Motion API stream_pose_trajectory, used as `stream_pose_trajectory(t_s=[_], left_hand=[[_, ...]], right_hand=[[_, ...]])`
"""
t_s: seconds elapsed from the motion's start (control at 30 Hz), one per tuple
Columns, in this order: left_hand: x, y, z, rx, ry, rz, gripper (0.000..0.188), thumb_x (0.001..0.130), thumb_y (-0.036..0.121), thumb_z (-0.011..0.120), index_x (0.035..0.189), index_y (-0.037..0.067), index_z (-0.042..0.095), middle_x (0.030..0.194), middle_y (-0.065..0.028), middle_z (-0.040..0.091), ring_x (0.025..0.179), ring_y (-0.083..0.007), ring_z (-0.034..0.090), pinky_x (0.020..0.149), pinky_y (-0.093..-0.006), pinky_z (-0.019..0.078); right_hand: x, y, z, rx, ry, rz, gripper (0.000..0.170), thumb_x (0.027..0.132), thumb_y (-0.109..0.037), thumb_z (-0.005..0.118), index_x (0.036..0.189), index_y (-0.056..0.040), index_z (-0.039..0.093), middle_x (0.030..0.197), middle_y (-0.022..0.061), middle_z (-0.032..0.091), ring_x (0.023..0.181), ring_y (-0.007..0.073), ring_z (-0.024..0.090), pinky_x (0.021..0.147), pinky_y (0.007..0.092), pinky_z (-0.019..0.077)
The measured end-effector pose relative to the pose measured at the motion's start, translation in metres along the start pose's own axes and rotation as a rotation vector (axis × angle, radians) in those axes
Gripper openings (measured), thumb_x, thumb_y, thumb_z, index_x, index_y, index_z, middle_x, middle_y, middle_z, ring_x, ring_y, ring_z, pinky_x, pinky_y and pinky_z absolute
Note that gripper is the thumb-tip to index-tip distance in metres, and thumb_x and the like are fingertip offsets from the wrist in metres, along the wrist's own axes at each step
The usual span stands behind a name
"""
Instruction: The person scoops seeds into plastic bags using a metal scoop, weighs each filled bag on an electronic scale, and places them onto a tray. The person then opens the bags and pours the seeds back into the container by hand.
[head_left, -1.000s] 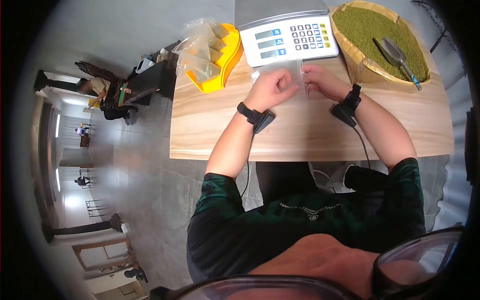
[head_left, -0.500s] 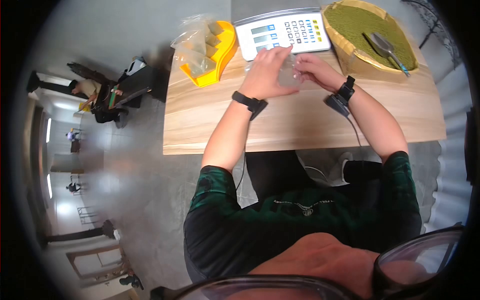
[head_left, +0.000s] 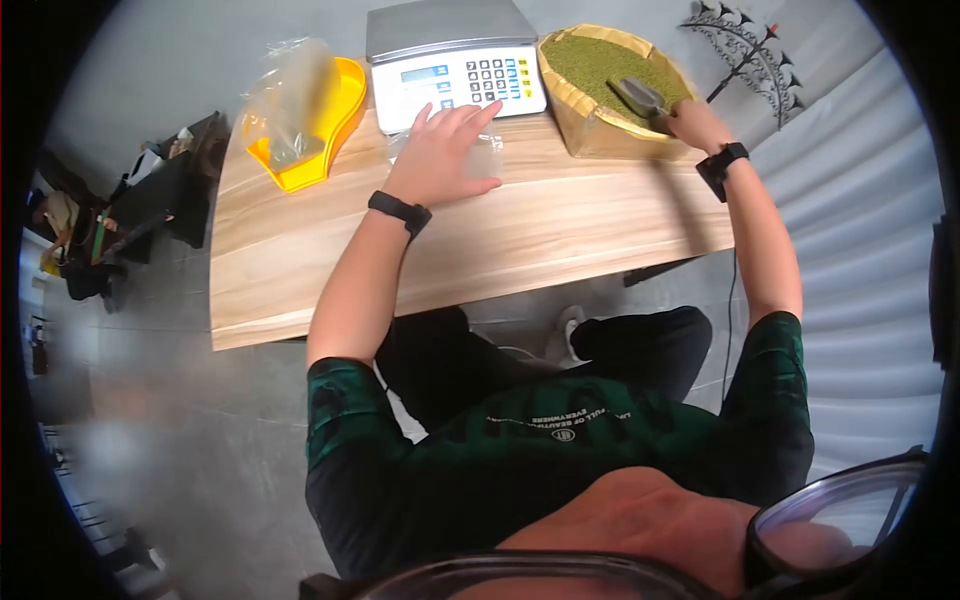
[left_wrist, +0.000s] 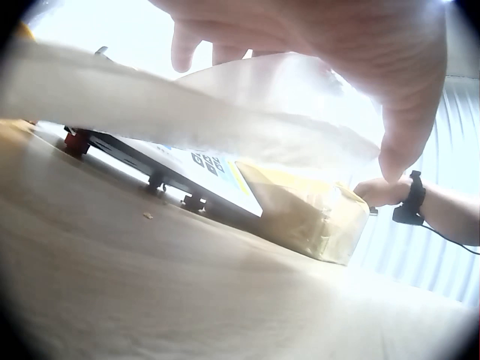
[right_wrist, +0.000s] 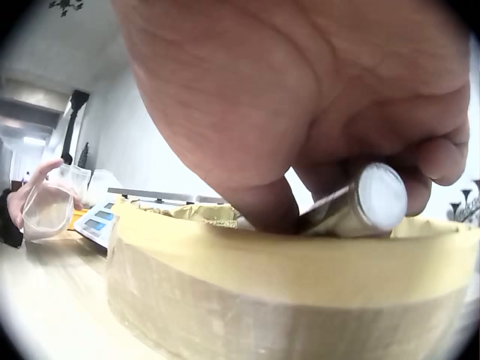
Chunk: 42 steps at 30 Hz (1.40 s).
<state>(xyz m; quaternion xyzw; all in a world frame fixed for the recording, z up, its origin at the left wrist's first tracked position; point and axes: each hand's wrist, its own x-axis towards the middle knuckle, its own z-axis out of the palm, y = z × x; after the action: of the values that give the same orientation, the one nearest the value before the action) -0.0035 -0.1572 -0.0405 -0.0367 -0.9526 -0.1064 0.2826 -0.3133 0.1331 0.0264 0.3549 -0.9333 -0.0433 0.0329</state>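
Observation:
My left hand [head_left: 440, 155] is over the table in front of the scale, its thumb and fingers straight and spread wide. A clear plastic bag [head_left: 487, 158] hangs at this hand, and the right wrist view shows the bag's [right_wrist: 49, 212] mouth spread into a round opening. My right hand [head_left: 697, 126] has its fingers curled round the handle [right_wrist: 381, 196] of a metal scoop [head_left: 636, 97]. The scoop's blade lies on green granules [head_left: 590, 62] in an open brown paper sack [head_left: 620, 143].
Behind the left hand stands a white digital scale [head_left: 455, 85] with a grey pan. A yellow tray [head_left: 340, 120] at the table's left holds clear plastic bags [head_left: 290, 95]. Behind the sack rises a dark metal ornament [head_left: 745, 65]; a pale curtain [head_left: 850, 260] hangs at the right.
The right hand has left the bag, moved right to the sack and taken hold of the scoop's handle. The left hand has stayed with the bag, fingers spread. The head view has turned right.

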Motion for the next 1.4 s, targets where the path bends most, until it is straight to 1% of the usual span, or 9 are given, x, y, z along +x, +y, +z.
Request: stream_pose_trajectory(t_s=[0.1, 0.23, 0.33, 0.6, 0.9, 0.97, 1.13, 1.37, 1.4], left_hand=[[-0.003, -0.001, -0.001, -0.006, 0.012, 0.018, 0.094, 0.065, 0.041, 0.082, 0.147, 0.019, 0.039, 0.13, -0.01, 0.056, 0.121, -0.0285, 0.053, 0.111, -0.0552, 0.0295], [-0.009, -0.002, 0.0, -0.001, 0.071, 0.011, 0.094, 0.066, 0.042, 0.081, 0.148, 0.02, 0.038, 0.13, -0.0101, 0.056, 0.121, -0.0292, 0.052, 0.111, -0.0563, 0.0286], [-0.009, 0.0, 0.0, -0.006, 0.072, 0.019, 0.094, 0.068, 0.043, 0.08, 0.148, 0.021, 0.037, 0.132, -0.0113, 0.055, 0.123, -0.0312, 0.051, 0.111, -0.0567, 0.0277], [-0.01, 0.0, -0.007, -0.003, 0.062, 0.025, 0.095, 0.069, 0.047, 0.078, 0.15, 0.024, 0.034, 0.135, -0.0132, 0.053, 0.125, -0.0334, 0.05, 0.111, -0.0566, 0.0269], [-0.008, 0.01, -0.008, -0.108, 0.084, 0.006, 0.095, 0.069, 0.042, 0.08, 0.149, 0.018, 0.035, 0.133, -0.0131, 0.054, 0.122, -0.0341, 0.051, 0.109, -0.0519, 0.0315], [-0.007, 0.015, -0.008, -0.159, 0.096, 0.007, 0.095, 0.068, 0.041, 0.08, 0.149, 0.017, 0.036, 0.132, -0.0137, 0.054, 0.121, -0.0341, 0.051, 0.107, -0.0497, 0.0331], [-0.007, 0.021, -0.006, -0.189, 0.13, 0.013, 0.094, 0.068, 0.039, 0.081, 0.148, 0.014, 0.036, 0.131, -0.015, 0.055, 0.119, -0.0344, 0.051, 0.105, -0.0451, 0.0359], [-0.007, 0.02, -0.003, -0.207, 0.152, 0.013, 0.094, 0.068, 0.038, 0.08, 0.148, 0.014, 0.036, 0.129, -0.0153, 0.055, 0.118, -0.0335, 0.053, 0.105, -0.0451, 0.0363], [-0.007, 0.02, -0.003, -0.204, 0.155, 0.011, 0.094, 0.069, 0.038, 0.08, 0.148, 0.014, 0.036, 0.129, -0.0154, 0.056, 0.118, -0.0332, 0.053, 0.104, -0.0451, 0.0364]], right_hand=[[0.01, 0.011, -0.006, 0.009, 0.039, -0.086, 0.044, 0.09, -0.035, 0.056, 0.088, 0.0078, 0.067, 0.091, 0.0287, 0.067, 0.085, 0.0434, 0.065, 0.077, 0.0482, 0.0498], [0.008, 0.014, -0.033, 0.036, -0.122, -0.055, 0.041, 0.09, -0.032, 0.054, 0.093, 0.0066, 0.067, 0.09, 0.0267, 0.068, 0.085, 0.0425, 0.065, 0.077, 0.0466, 0.05], [0.03, 0.011, -0.018, -0.018, -0.147, -0.116, 0.038, 0.092, -0.03, 0.053, 0.104, 0.0031, 0.067, 0.098, 0.0248, 0.068, 0.089, 0.0391, 0.066, 0.081, 0.0437, 0.0499], [0.079, -0.008, 0.031, 0.017, -0.046, -0.17, 0.038, 0.091, -0.03, 0.053, 0.099, 0.0035, 0.068, 0.097, 0.0262, 0.068, 0.093, 0.0408, 0.065, 0.083, 0.0451, 0.0496], [0.0, 0.01, -0.005, 0.1, -0.04, -0.044, 0.039, 0.094, -0.032, 0.053, 0.104, 0.0017, 0.069, 0.098, 0.0265, 0.068, 0.093, 0.0409, 0.065, 0.083, 0.0447, 0.0498], [-0.02, 0.012, -0.001, 0.25, 0.079, 0.05, 0.037, 0.095, -0.03, 0.053, 0.105, 0.0014, 0.068, 0.096, 0.0266, 0.068, 0.092, 0.0413, 0.065, 0.082, 0.0446, 0.0496], [-0.039, 0.022, 0.035, 0.381, 0.331, 0.042, 0.036, 0.096, -0.03, 0.055, 0.114, 0.0012, 0.064, 0.098, 0.0266, 0.066, 0.092, 0.0419, 0.064, 0.08, 0.0439, 0.0486], [-0.041, 0.009, 0.043, 0.559, 0.489, 0.075, 0.035, 0.098, -0.026, 0.054, 0.113, 0.0041, 0.063, 0.096, 0.0262, 0.067, 0.09, 0.0391, 0.065, 0.078, 0.0414, 0.0492], [-0.041, 0.007, 0.042, 0.557, 0.482, 0.084, 0.036, 0.098, -0.026, 0.055, 0.115, 0.0051, 0.062, 0.095, 0.0243, 0.068, 0.09, 0.0347, 0.066, 0.08, 0.0388, 0.0492]])
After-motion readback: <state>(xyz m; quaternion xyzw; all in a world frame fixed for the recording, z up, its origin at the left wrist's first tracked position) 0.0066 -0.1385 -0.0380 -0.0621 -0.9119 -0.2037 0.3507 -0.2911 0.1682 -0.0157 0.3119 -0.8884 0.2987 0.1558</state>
